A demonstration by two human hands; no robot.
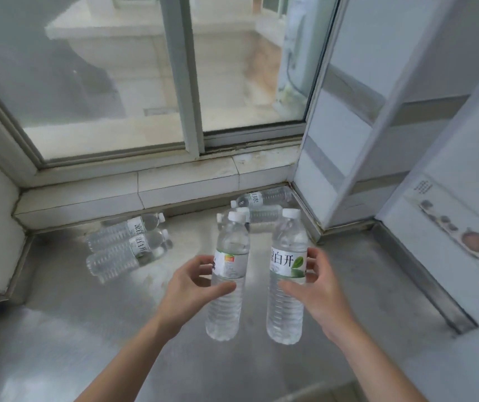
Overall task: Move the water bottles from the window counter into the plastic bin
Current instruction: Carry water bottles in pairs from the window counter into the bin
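Observation:
I hold two clear water bottles upright above the steel window counter (73, 314). My left hand (191, 288) grips the left bottle (228, 285) at its white label, thumb in front. My right hand (316, 288) grips the right bottle (287, 285), whose label shows a green leaf. Two more bottles (122, 245) lie on their sides at the back left of the counter. Another two lying bottles (264, 204) rest in the back right corner, partly hidden behind the held ones. The plastic bin is not in view.
A sliding window (174, 82) with a tiled sill (145, 187) closes off the back. A white wall stands at the left. A tiled wall with a decorated strip (464, 236) juts in at the right, edged by a raised metal lip (423, 280).

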